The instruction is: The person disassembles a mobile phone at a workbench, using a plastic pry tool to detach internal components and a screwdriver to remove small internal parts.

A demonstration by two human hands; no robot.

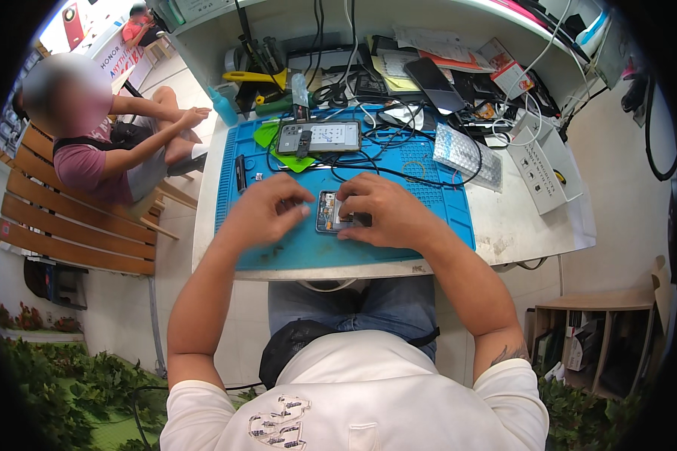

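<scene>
An opened smartphone (326, 212) lies on the blue repair mat (293, 258), its inner boards and parts bare. My right hand (391, 213) grips it from the right, thumb by the near edge and fingers over the far part; they cover much of the phone. Just left of the phone is my left hand (267, 213), slightly blurred. Its fingers are curled, with a gap between thumb and forefinger and nothing visible in it. Beyond my hands, a second phone (334, 137) in a dark case lies across a bright green piece (293, 161).
Black cables (428, 181) and a bubble-wrap pouch (467, 156) lie at right, near a white box (537, 169). A blue bottle (222, 107) stands at the back left. Papers and tools crowd the back. Another person (105, 158) sits on a wooden bench (75, 213) to the left.
</scene>
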